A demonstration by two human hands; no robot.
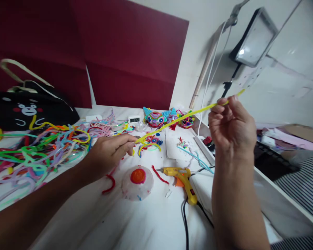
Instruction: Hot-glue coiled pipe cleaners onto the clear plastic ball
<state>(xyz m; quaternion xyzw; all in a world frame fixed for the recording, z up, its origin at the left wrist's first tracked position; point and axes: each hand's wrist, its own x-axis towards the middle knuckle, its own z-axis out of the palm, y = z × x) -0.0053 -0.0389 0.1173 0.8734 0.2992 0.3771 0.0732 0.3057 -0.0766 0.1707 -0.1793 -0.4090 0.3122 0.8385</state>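
Note:
A yellow pipe cleaner (177,120) is stretched slantwise between my two hands above the table. My left hand (108,152) pinches its lower end. Higher up on the right, my right hand (231,121) grips it near the other end, and a short tip sticks out past the fingers. Below lies a clear dome-like piece (131,191) with an orange disc ringed in pink (138,176) on it. To its right rests a yellow glue gun (181,175), its nozzle by a short red pipe cleaner (159,174). A curved red piece (109,184) lies left of the dome.
A large tangle of coloured pipe cleaners (49,146) covers the left side before a black bag (28,107). Decorated animal-like figures (156,118) and a small digital display (134,119) stand at the back. A lamp (255,38) hangs upper right; the glue gun's black cord (185,222) runs forward.

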